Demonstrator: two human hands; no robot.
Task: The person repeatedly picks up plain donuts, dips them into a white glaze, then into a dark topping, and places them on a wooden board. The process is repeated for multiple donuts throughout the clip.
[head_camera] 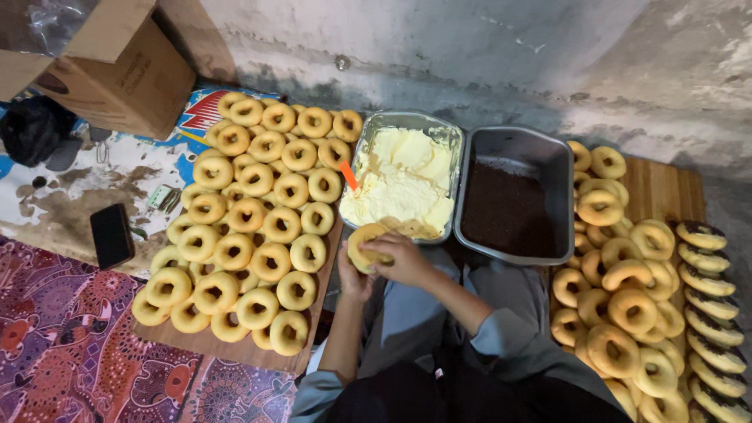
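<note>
Both hands on one donut (366,247): left hand (352,276) cups underneath, right hand (403,258) closed over top. Cream tray (450,141) just ahead. Looks like filling/splitting stage; next probably needs cream, then dark sprinkles tray (560,157).

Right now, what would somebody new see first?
Probably the heap of plain ring doughnuts on the board at the left. In the middle, both hands, left and right, hold one doughnut beside a tray of pale cream and a tray of dark sprinkles. Chocolate-topped doughnuts line the far right.
</note>
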